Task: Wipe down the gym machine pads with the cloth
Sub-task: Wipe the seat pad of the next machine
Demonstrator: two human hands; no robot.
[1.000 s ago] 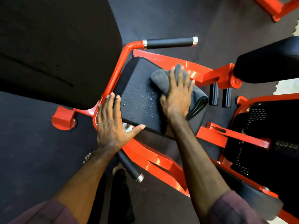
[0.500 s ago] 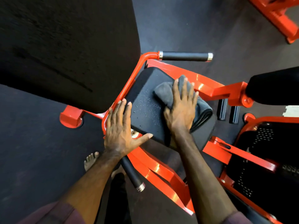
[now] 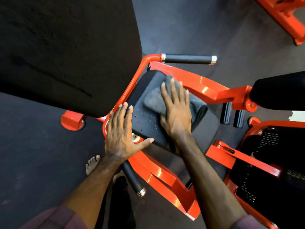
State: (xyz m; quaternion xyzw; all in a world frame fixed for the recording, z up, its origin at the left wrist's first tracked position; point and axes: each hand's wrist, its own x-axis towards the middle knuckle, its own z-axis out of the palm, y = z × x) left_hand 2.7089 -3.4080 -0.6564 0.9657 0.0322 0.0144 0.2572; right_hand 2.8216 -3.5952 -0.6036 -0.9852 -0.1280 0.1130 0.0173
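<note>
Right hand (image 3: 175, 111) flat on cloth (image 3: 152, 100) atop seat pad (image 3: 148, 126), droplets leftward; left hand (image 3: 121, 134) spread, holding nothing, bracing pad's edge.

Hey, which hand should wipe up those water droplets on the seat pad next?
Right. The right hand already presses flat on the grey cloth, directly beside the droplets on the seat pad. The left hand lies on the pad's edge, with no cloth.
</note>
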